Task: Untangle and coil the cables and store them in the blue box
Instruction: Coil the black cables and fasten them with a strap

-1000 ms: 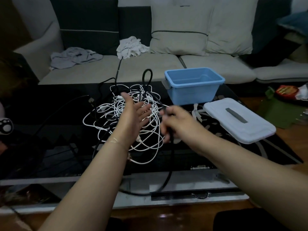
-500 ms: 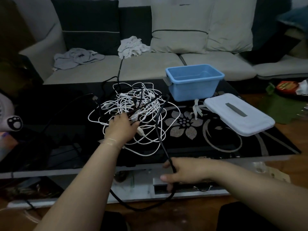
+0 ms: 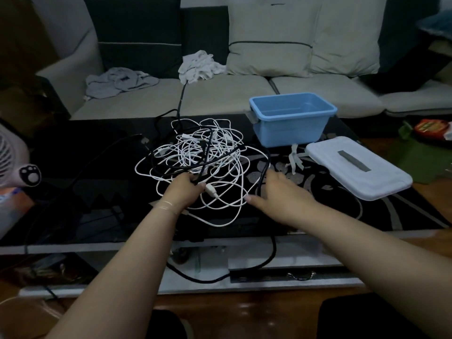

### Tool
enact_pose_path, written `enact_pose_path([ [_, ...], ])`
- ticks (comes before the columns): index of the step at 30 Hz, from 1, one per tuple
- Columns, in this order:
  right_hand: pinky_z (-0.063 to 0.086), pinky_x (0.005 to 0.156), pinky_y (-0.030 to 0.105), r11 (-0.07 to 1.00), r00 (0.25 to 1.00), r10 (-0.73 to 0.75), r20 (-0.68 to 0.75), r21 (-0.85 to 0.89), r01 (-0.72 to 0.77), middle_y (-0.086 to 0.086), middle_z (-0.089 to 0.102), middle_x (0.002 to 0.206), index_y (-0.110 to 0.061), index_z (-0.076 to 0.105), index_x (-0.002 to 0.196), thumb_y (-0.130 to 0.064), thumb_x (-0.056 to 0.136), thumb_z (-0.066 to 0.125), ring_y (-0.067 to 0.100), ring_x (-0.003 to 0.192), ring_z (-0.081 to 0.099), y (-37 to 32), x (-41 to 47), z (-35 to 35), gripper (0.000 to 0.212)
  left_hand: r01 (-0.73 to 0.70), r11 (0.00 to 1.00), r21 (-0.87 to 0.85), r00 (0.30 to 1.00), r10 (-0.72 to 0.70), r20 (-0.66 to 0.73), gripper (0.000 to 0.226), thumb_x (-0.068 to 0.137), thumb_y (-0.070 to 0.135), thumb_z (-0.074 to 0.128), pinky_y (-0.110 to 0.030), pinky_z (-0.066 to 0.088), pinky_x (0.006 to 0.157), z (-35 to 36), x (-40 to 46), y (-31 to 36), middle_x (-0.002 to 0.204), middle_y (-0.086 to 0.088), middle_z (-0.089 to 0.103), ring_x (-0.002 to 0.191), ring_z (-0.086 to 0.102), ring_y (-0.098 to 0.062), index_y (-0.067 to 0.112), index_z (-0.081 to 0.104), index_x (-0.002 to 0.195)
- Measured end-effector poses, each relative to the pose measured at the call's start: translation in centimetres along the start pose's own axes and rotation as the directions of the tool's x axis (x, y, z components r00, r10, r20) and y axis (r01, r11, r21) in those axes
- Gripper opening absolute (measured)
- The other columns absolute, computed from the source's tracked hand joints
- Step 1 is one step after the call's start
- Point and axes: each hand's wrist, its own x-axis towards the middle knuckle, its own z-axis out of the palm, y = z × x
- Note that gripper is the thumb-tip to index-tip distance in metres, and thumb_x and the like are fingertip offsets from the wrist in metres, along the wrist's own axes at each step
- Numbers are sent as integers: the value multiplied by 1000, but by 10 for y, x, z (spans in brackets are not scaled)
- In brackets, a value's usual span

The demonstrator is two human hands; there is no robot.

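Note:
A tangle of white cables [image 3: 208, 152] threaded with thin black ones lies in the middle of the black glass table [image 3: 80, 172]. My left hand [image 3: 184, 189] grips a bunch of strands at the near edge of the tangle, beside a white plug [image 3: 210, 190]. My right hand [image 3: 281, 192] is just right of the pile, fingers curled over a thick black cable [image 3: 265, 165] that runs under the palm and loops down off the table's front edge. The open, empty blue box [image 3: 291, 130] stands at the back right.
The box's white lid [image 3: 357, 172] lies flat to the right, with white ties [image 3: 294, 160] beside it. A small fan [image 3: 9, 157] stands at the left edge. A sofa [image 3: 220, 94] with crumpled clothes runs behind the table.
My right hand has moved from the table's front edge up along the thick black cable to the right side of the tangle. My left hand keeps its hold on the strands.

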Motion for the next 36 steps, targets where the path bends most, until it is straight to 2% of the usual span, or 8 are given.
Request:
enact_pose_path([
  [4, 49, 92, 21, 532, 975, 172, -144, 846, 31, -4, 59, 116, -11, 47, 125, -36, 85, 68, 9, 104, 60, 6, 27, 12, 52, 138, 924, -357, 990, -140, 20, 35, 100, 36, 45, -32, 50, 82, 3, 4, 4, 84, -7, 61, 78, 56, -19, 10, 68, 107],
  [9, 39, 40, 16, -189, 960, 273, 62, 982, -10, 9, 67, 96, -13, 52, 100, -27, 97, 52, 6, 47, 55, 19, 50, 5, 14, 45, 992, -118, 997, -52, -53, 37, 101, 33, 42, -26, 36, 67, 4, 5, 10, 85, -9, 61, 79, 54, -21, 10, 71, 102],
  [13, 21, 35, 15, 59, 987, 155, -31, 998, 22, -3, 64, 55, -14, 48, 87, -19, 104, 34, 4, 33, 32, 8, 45, 7, 22, -35, 984, 173, 973, 73, -218, 49, 99, 46, 39, -38, 46, 93, 1, 7, 12, 105, -18, 68, 107, 58, -37, 10, 72, 99],
  [18, 36, 48, 17, 291, 954, -286, 88, 957, -1, -2, 67, 64, -12, 57, 106, -11, 103, 33, 7, 48, 50, -6, 8, 4, 24, 34, 954, -299, 998, -19, 53, 78, 97, 61, 13, -30, 44, 85, 6, -5, 38, 110, -9, 69, 105, 60, -21, 9, 70, 106],
  [24, 47, 75, 35, 706, 503, -596, 626, 707, -43, 10, 66, 86, -15, 45, 99, -17, 103, 32, 19, 77, 63, 20, -20, 13, 13, 292, 116, -949, 946, -180, 269, 61, 98, 55, 29, -23, 50, 61, -2, -6, 45, 105, -11, 60, 92, 60, -18, -2, 52, 102],
  [27, 47, 82, 30, 834, 292, -518, 804, 550, -33, 23, 61, 120, -12, 44, 105, -20, 104, 32, 21, 100, 63, 34, -27, 8, 14, 144, 57, -988, 944, -306, 120, 46, 104, 44, 22, -15, 38, 41, -9, -2, 33, 72, -1, 62, 55, 52, -7, 11, 50, 86],
  [33, 49, 97, 37, 665, 890, -320, 325, 746, -34, 15, 56, 132, -7, 43, 135, -36, 94, 47, 24, 112, 61, 26, -32, 5, 50, -13, 499, -866, 998, 65, 22, 23, 101, 14, 40, -22, 51, 66, 1, -31, 55, 78, 2, 66, 70, 58, -8, 15, 58, 86],
  [36, 43, 104, 32, 493, 985, -163, 64, 870, 25, -6, 61, 125, -31, 52, 117, -54, 81, 48, 8, 112, 59, 24, -23, -1, 43, -176, 798, -577, 944, 304, 132, 18, 97, 12, 50, -23, 45, 81, 18, -58, 66, 100, -3, 64, 92, 57, -11, 6, 66, 91],
])
